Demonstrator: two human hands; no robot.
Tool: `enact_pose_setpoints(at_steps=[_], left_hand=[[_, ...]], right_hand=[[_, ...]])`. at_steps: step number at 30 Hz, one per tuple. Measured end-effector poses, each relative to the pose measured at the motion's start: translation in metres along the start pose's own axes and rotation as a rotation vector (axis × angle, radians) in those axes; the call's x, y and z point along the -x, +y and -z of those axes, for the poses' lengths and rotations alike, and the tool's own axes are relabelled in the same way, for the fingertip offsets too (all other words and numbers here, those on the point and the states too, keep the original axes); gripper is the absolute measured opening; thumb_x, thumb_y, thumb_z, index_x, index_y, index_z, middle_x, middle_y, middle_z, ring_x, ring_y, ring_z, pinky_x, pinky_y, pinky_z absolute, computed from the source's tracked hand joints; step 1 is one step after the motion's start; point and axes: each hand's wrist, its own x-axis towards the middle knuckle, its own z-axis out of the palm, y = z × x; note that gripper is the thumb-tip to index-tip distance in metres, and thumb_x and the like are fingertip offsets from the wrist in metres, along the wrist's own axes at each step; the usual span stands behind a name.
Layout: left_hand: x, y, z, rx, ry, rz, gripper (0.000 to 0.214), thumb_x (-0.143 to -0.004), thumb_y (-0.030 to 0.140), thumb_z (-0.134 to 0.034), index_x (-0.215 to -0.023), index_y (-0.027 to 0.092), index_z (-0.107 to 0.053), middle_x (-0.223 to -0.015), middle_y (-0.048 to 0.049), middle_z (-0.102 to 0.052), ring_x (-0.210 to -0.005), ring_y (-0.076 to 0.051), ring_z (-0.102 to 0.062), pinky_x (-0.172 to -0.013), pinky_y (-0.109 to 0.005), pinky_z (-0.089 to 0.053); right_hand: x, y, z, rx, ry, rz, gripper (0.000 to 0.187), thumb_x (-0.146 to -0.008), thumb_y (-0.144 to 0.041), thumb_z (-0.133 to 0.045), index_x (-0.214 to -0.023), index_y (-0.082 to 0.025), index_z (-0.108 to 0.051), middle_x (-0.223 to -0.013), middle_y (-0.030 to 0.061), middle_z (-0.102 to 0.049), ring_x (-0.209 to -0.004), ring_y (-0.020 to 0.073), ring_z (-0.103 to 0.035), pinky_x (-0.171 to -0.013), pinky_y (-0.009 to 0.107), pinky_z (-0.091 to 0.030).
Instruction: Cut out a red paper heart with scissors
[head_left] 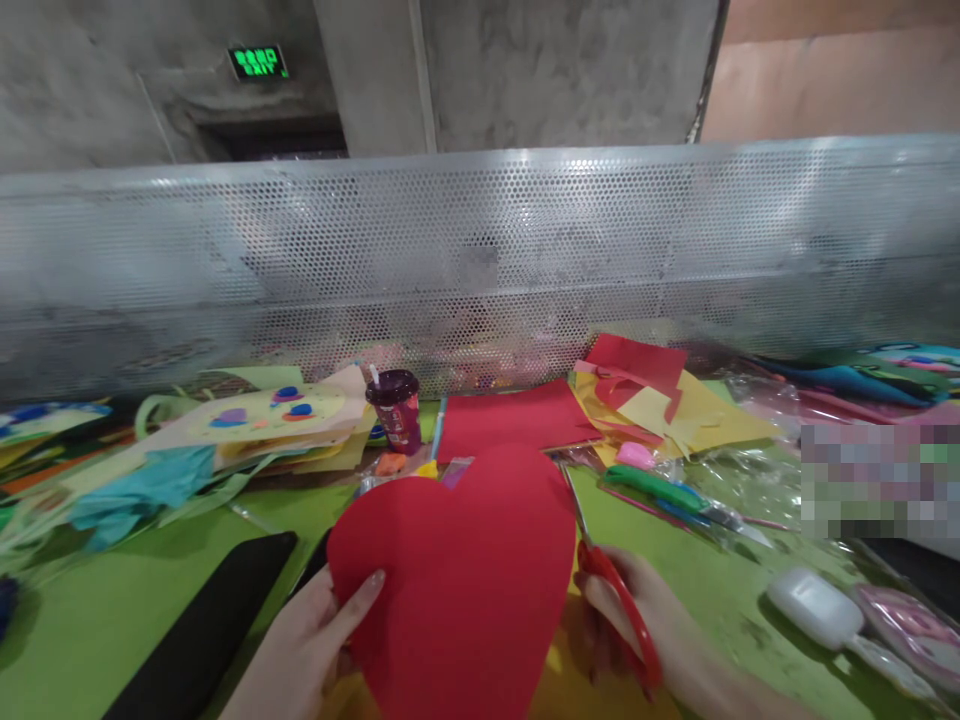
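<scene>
A large red paper heart (465, 580) fills the lower middle of the view, its two lobes toward the far side and its lower tip cut off by the frame. My left hand (319, 630) pinches its left edge, thumb on top and the other fingers behind. My right hand (622, 620) is closed round the red handles of a pair of scissors (619, 600). Their blades point away from me, close beside the heart's right edge; whether they touch it I cannot tell. Yellow paper (574, 675) lies underneath.
A purple lidded cup (395, 410) stands beyond the heart, near red paper (510, 415) and yellow sheets with scraps (720, 410). A green-handled tool (652, 487) lies right, a black flat object (210, 620) left. A perforated metal panel (480, 250) borders the green table (750, 600).
</scene>
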Motion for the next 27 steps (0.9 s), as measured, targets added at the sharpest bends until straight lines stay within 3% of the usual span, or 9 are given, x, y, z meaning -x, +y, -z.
enact_pose_setpoints(at_steps=[14,27], left_hand=[[0.0013,0.0018,0.0001,-0.029,-0.024,0.0,0.064,-0.056,0.042,-0.08,-0.114,0.022,-0.061,-0.107,-0.0071,-0.071,-0.097,-0.03,-0.064,-0.067,-0.033,-0.056],[0.0029,0.0064,0.0016,-0.116,0.023,-0.04,0.069,-0.052,0.047,-0.081,-0.113,0.02,-0.061,-0.108,-0.0094,-0.07,-0.1,-0.034,-0.063,-0.067,-0.035,-0.056]], right_hand=[[0.0028,-0.0047,-0.001,-0.001,0.027,-0.01,0.03,-0.069,-0.048,-0.053,-0.073,-0.018,-0.047,-0.046,-0.0022,-0.058,-0.04,0.0127,-0.059,-0.033,0.017,-0.034],[0.0021,-0.0071,-0.0013,0.054,0.038,-0.027,0.028,-0.071,-0.046,-0.052,-0.068,-0.019,-0.047,-0.043,-0.0021,-0.056,-0.038,0.0124,-0.056,-0.036,0.018,-0.035]])
